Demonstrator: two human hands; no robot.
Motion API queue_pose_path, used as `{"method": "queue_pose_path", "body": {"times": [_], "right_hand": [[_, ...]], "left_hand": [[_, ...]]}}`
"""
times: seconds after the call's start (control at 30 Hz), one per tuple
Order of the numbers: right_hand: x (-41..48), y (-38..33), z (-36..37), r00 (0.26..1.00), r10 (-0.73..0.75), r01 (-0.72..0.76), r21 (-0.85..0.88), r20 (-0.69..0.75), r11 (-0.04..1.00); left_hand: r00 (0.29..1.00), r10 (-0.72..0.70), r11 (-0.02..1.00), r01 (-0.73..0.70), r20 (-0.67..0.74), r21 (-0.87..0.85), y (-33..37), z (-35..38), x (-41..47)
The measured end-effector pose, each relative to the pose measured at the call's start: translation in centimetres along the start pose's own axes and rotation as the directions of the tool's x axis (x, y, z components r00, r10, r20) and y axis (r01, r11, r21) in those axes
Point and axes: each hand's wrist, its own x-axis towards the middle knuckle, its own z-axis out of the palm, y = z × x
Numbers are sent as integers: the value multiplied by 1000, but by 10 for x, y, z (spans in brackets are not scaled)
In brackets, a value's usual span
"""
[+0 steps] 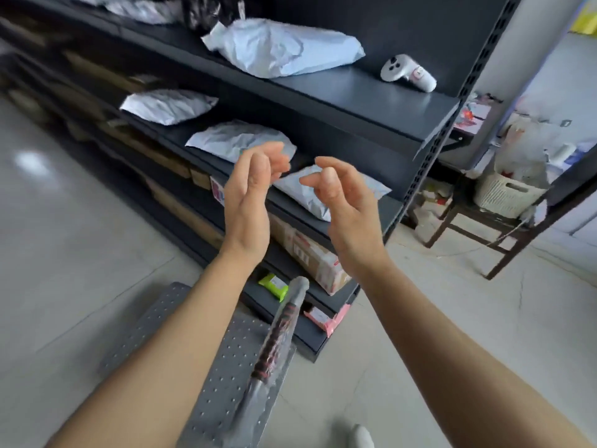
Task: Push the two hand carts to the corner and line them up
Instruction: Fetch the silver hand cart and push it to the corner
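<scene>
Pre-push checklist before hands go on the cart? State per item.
1. Left hand free: ok, holds nothing.
2. Right hand free: ok, holds nothing.
3. Hands on cart handle: not ok, both are raised above it.
4. Cart platform unloaded: ok on the part that shows.
5. Second cart located: cannot tell, only one is in view.
6. Route to the corner: cannot tell, the corner is not identifiable.

Both hands [248, 202] [347, 211] raised empty above cart [219, 367].
</scene>
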Motion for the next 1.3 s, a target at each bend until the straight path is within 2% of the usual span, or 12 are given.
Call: {"method": "queue_pose_path", "body": {"times": [0.23, 0.43, 0.57, 0.7, 0.8, 0.9, 1.0, 1.17, 1.23, 1.3], "right_hand": [[22, 9, -11, 951, 4, -33, 89, 310, 996], [32, 21, -38, 889, 10, -73, 119, 458, 990], [29, 43, -47, 832, 44, -127, 113, 554, 985], [21, 73, -46, 769, 98, -184, 71, 632, 980], [13, 100, -42, 709, 152, -180, -31, 689, 983], [5, 134, -39, 602, 254, -153, -203, 757, 967], [1, 171, -37, 501, 303, 141, -422, 811, 895], [-4, 213, -33, 361, 384, 381, -510, 850, 771], [-5, 224, -29, 323, 398, 433, -508, 859, 745], [-6, 231, -26, 302, 429, 413, -522, 852, 746]], "left_hand": [[969, 101, 987, -68, -227, 147, -2, 6, -11], [918, 117, 970, -23, -379, 243, -10, 32, -40], [869, 111, 950, 50, -482, 309, -17, 40, -72], [816, 26, 901, 231, -577, 368, -28, 43, -107], [803, -70, 782, 413, -592, 467, -41, 39, -130], [778, -191, 625, 567, -598, 537, -60, 31, -148], [727, -373, 427, 687, -577, 589, -79, 24, -163], [625, -524, 134, 731, -579, 669, -113, 4, -185], [594, -547, 77, 737, -590, 672, -126, -4, -192], [584, -564, 64, 736, -584, 674, -139, -9, -198]]}}
